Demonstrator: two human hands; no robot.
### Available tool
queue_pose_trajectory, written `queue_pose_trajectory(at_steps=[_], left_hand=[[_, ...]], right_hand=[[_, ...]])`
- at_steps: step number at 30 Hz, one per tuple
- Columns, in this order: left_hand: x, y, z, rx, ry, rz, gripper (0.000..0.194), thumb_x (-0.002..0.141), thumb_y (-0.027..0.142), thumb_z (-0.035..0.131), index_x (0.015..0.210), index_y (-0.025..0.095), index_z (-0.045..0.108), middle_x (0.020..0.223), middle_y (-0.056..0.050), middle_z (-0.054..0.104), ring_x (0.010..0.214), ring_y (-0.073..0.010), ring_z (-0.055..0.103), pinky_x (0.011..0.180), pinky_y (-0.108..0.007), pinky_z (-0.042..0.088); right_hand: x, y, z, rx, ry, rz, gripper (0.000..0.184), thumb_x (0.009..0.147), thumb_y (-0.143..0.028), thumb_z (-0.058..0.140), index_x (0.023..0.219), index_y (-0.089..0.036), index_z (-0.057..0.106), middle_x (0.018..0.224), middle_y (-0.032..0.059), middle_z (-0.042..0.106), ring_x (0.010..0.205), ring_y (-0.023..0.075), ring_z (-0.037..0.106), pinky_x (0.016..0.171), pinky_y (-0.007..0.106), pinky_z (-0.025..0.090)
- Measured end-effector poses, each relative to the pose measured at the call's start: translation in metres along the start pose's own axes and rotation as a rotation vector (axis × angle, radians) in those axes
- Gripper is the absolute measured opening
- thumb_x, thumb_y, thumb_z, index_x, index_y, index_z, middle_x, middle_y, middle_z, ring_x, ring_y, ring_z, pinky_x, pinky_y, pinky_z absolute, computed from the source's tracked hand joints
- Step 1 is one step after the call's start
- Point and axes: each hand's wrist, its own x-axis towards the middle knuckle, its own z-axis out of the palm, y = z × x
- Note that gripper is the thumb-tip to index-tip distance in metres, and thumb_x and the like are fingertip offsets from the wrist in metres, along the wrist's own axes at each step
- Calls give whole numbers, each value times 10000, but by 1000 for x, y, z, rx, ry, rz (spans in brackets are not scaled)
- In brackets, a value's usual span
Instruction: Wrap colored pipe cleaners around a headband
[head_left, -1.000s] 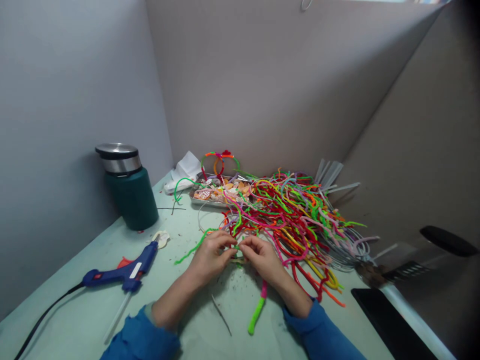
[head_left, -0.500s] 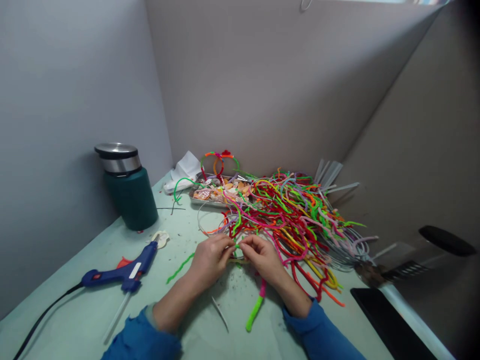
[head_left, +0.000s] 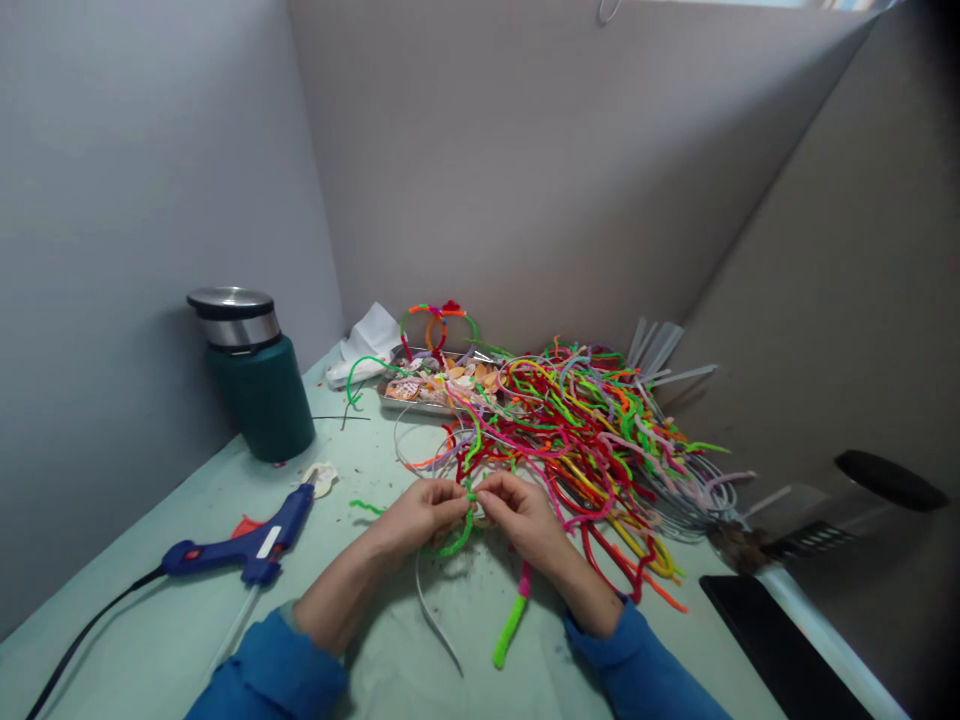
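Near the table's middle, my left hand point(head_left: 421, 515) and my right hand point(head_left: 525, 512) meet, each with thumb and index finger pinched on a bright green pipe cleaner point(head_left: 459, 543). A small twist of it shows between the fingertips, and one part curves down below them. Another green end point(head_left: 366, 507) pokes out left of my left hand; whether it is the same piece I cannot tell. A thin whitish strip point(head_left: 436, 622) hangs or lies below my left hand. Under my right wrist rests a pink and green pipe cleaner piece point(head_left: 511, 630).
A big tangle of coloured pipe cleaners point(head_left: 592, 420) spreads behind and right of my hands. Behind stands a metal tray point(head_left: 420, 407) of small pieces. At left are a blue glue gun point(head_left: 240, 548) with its cord and a teal bottle point(head_left: 262, 400). A black slab point(head_left: 772, 640) lies at right.
The green pipe cleaner now curves down below the fingertips, and the green end at left has drawn in toward my left hand. More of the whitish strip shows. Both hands stay pinched together.
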Motion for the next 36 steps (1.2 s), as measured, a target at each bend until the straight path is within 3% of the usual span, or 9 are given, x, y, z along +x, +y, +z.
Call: queue_pose_trajectory(at_steps=[3,13,19,24,30,36], left_hand=[[-1,1,0,24,-1,7,210,689,304,619,769,115,577,532,50,424,436,-50,333,422,-190,242],[2,-3,2,558,305,157,150,676,247,573,713,127,656,557,36,490,535,-87,393,498,-192,283],[0,1,2,699,372,217,162,688,220,555,722,141,693,553,29,541,519,-87,414,509,-195,286],[0,-1,1,609,350,218,244,747,333,554,723,127,684,599,1,584,546,-99,447,514,-200,304],[1,-2,-1,342,283,94,377,696,466,609,617,98,631,486,10,482,472,-91,404,445,-203,266],[0,-3,0,-14,221,-65,325,693,398,611,575,95,617,436,4,491,337,-53,315,360,-211,233]], right_hand=[[0,-1,-1,-2,4,-1,124,795,-272,572,768,-157,611,663,-11,550,594,110,499,541,217,395],[1,2,2,-54,5,-19,111,799,-254,556,787,-159,612,663,-15,532,598,111,477,542,218,365],[1,7,1,-74,-1,-18,113,804,-256,555,781,-161,611,648,-19,524,586,109,470,542,218,365],[1,8,0,-124,7,-37,114,814,-247,546,770,-166,613,646,-19,533,593,110,479,546,214,367],[-3,4,1,-162,-22,-47,122,823,-238,536,794,-160,626,655,-12,559,586,108,482,535,210,360],[-6,-3,2,-212,-70,-50,140,836,-243,524,809,-163,636,663,-3,596,572,109,469,532,217,345]])
